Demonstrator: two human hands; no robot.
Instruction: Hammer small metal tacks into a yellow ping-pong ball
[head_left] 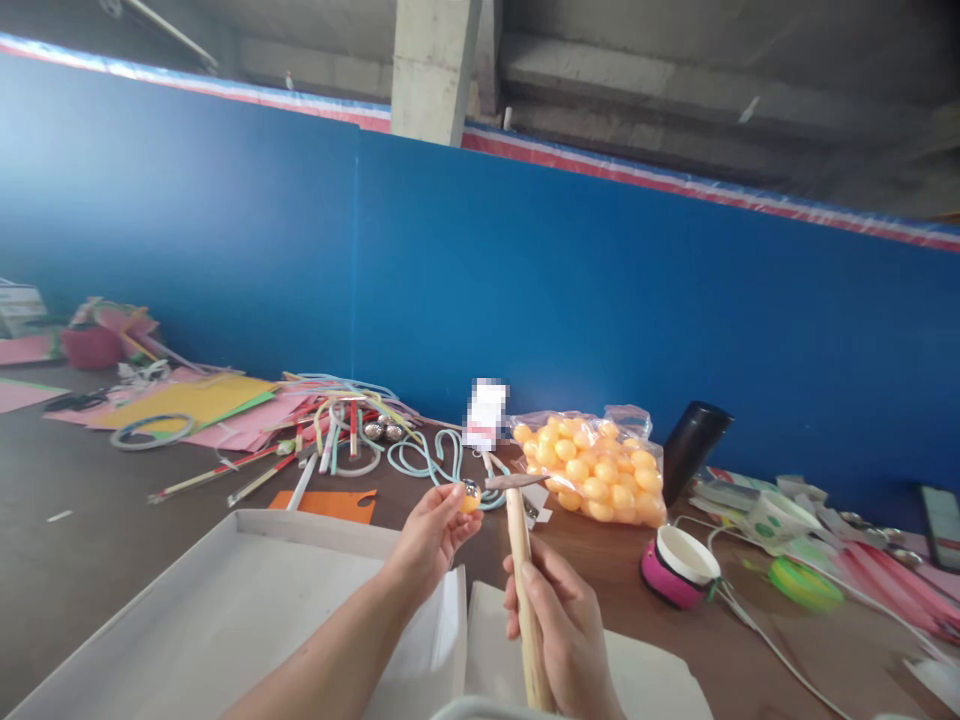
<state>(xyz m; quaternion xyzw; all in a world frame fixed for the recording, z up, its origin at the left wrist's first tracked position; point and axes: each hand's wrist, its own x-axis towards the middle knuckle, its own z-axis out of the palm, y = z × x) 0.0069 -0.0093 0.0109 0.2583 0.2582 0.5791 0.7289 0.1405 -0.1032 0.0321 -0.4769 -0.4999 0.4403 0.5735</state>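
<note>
My left hand point(435, 535) pinches a small orange ball point(471, 498) between thumb and fingers; its upper part looks dark and shiny, and I cannot make out why. My right hand point(559, 610) is wrapped round the wooden handle of a hammer point(517, 530), which stands upright with its metal head at the top. The hammer head is just right of the ball, with a small gap between them. Beyond the hammer lies a clear plastic bag of orange balls point(592, 465). Both hands are above the front of the table, over a white box lid point(300, 560) and white sheet.
Pale blue tubing point(416, 458), several shiny metal balls point(384, 430) and coloured paper point(187, 402) lie at the left. To the right stand a black cylinder point(697, 445) and a pink-banded white cup point(679, 567), with a white cable point(772, 640) nearby. A blue partition point(525, 260) rises behind.
</note>
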